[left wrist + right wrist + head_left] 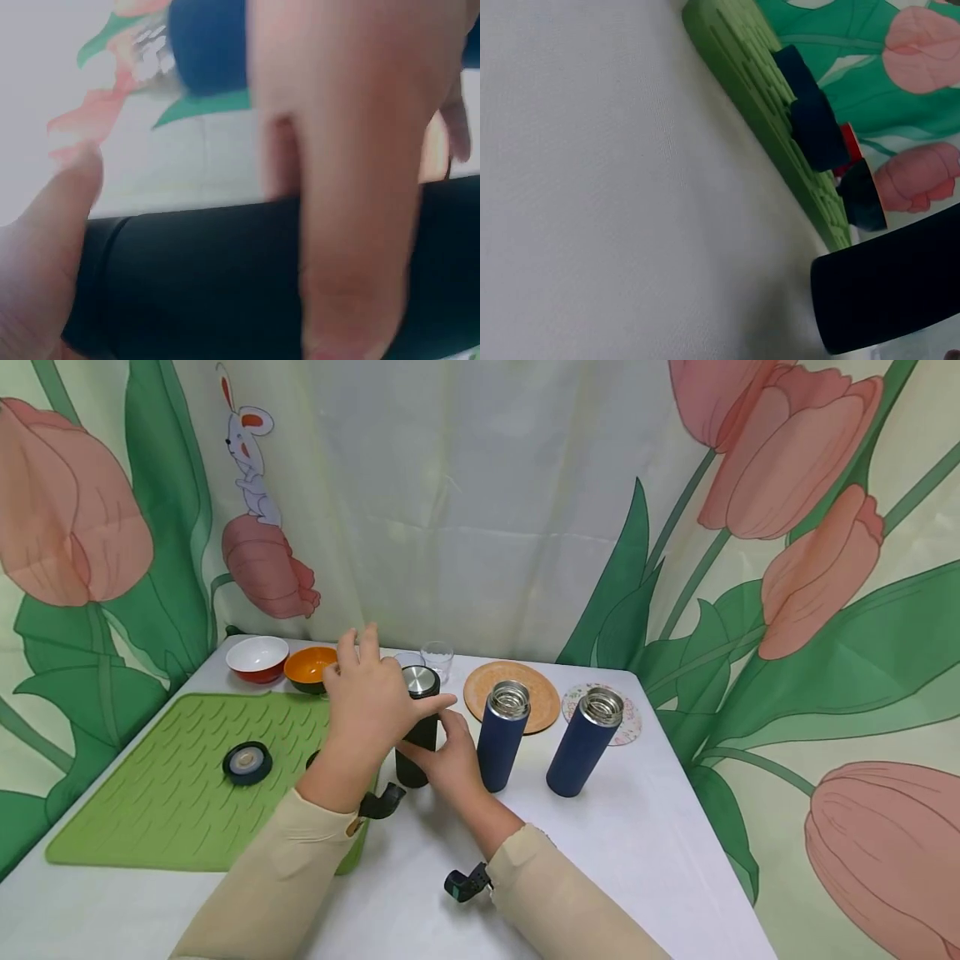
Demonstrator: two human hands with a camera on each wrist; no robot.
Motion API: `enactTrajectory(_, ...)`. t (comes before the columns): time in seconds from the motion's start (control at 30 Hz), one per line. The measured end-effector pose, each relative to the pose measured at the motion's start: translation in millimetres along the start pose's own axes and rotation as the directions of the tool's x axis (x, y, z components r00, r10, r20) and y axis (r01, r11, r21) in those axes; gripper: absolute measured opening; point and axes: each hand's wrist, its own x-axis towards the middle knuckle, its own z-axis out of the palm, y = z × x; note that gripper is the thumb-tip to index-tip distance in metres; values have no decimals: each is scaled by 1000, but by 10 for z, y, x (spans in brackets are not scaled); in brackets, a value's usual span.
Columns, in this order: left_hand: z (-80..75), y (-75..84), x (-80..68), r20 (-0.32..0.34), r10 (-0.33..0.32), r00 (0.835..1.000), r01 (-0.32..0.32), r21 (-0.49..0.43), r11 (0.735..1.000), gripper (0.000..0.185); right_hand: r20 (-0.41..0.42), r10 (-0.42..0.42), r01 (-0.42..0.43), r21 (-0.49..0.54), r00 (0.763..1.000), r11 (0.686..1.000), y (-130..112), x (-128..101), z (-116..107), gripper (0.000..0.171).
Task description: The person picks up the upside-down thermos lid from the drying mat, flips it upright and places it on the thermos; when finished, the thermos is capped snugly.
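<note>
A black thermos bottle (409,770) with a steel-topped lid (421,680) stands upright on the white table. My right hand (453,764) grips its body, thumb across the front; in the left wrist view a finger (352,292) lies over the dark bottle (202,281). At the lid is my left hand (367,702), its fingers spread upward and its thumb stretched straight along the lid's near side. To the right stand two blue thermos bottles, one nearer (501,743) and one farther right (581,752), both uncapped with steel mouths. The right wrist view shows the black bottle's base (885,285).
On the left lies a green ridged mat (172,777) bearing a dark lid (247,762); another lid is mostly hidden behind my left wrist. Farther back are a red-and-white bowl (257,658), an orange bowl (309,668), clear glasses (437,658), a round orange-brown board (551,706) and a floral plate (632,725).
</note>
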Motion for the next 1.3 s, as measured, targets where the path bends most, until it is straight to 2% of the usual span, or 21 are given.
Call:
enactTrajectory(0.07, 3, 67, -12, -29, -27, 999, 27, 6, 1000, 98, -6, -16, 16, 4, 1000, 1000, -3, 18, -8, 64)
enactTrajectory(0.17, -1, 69, 22, -37, 1, 999, -3, -50, 999, 83, -14, -24, 24, 27, 1000, 999, -9, 39, -19, 60)
enactTrajectory(0.27, -6, 1, 99, 0, 77, 997, -76, -146, 986, 72, -22, -30, 31, 32, 999, 999, -14, 53, -32, 58)
enactTrajectory(0.37, 7, -108, 205, 55, 173, 983, -154, -255, 955, 61, -26, -42, 43, 21, 999, 999, -19, 68, -46, 57)
enactTrajectory(0.43, 35, -205, 285, 80, 242, 967, -204, -327, 923, 54, -20, -45, 45, 12, 999, 999, -24, 78, -52, 56)
enactTrajectory(0.53, 107, -354, 406, 114, 355, 928, -266, -463, 846, 46, -2, -26, 26, 18, 1000, 1000, -36, 84, -56, 53)
enactTrajectory(0.6, 156, -431, 466, 138, 413, 900, -278, -548, 789, 47, 3, -2, 2, 23, 1000, 1000, -42, 80, -55, 53)
enactTrajectory(0.63, 176, -459, 484, 153, 430, 890, -272, -580, 768, 49, 4, 14, -14, 26, 1000, 1000, -45, 73, -52, 55)
enactTrajectory(0.67, 195, -480, 491, 172, 437, 883, -262, -592, 762, 49, 7, 31, -32, 29, 999, 999, -47, 66, -48, 55)
enactTrajectory(0.7, 201, -490, 479, 193, 425, 884, -242, -589, 771, 50, 9, 48, -48, 33, 999, 998, -48, 57, -39, 56)
enactTrajectory(0.73, 196, -485, 438, 207, 396, 894, -220, -568, 793, 53, 8, 62, -62, 40, 998, 997, -44, 45, -21, 56)
enactTrajectory(0.8, 185, -439, 306, 199, 285, 938, -162, -476, 865, 61, 12, 77, -77, 53, 997, 996, -43, 16, 15, 56)
enactTrajectory(0.87, 181, -340, 129, 141, 136, 981, -76, -365, 928, 72, 21, 80, -81, 63, 997, 995, -43, -7, 43, 57)
enactTrajectory(0.9, 183, -277, 43, 99, 61, 993, -27, -316, 948, 80, 22, 73, -74, 67, 997, 995, -39, -13, 52, 58)
enactTrajectory(0.93, 191, -211, -29, 48, -3, 999, 16, -278, 961, 86, 24, 65, -66, 70, 998, 995, -38, -17, 55, 60)
enactTrajectory(1.0, 214, -98, -111, -45, -88, 995, 75, -230, 970, 93, 27, 45, -46, 67, 999, 997, -41, -8, 37, 63)
enactTrajectory(1.07, 219, -26, -125, -95, -101, 990, 80, -202, 976, 91, 24, 31, -33, 62, 999, 998, -43, 4, 12, 64)
enactTrajectory(1.13, 201, -7, -98, -117, -75, 990, 50, -202, 978, 83, 24, 31, -32, 58, 999, 998, -48, 9, -4, 63)
enactTrajectory(1.2, 175, -26, -54, -107, -25, 994, 0, -221, 975, 74, 26, 44, -45, 54, 999, 998, -53, 8, -16, 62)
enactTrajectory(1.3, 142, -99, 43, -41, 67, 997, -75, -274, 959, 65, 30, 66, -68, 61, 997, 996, -54, 3, -31, 63)
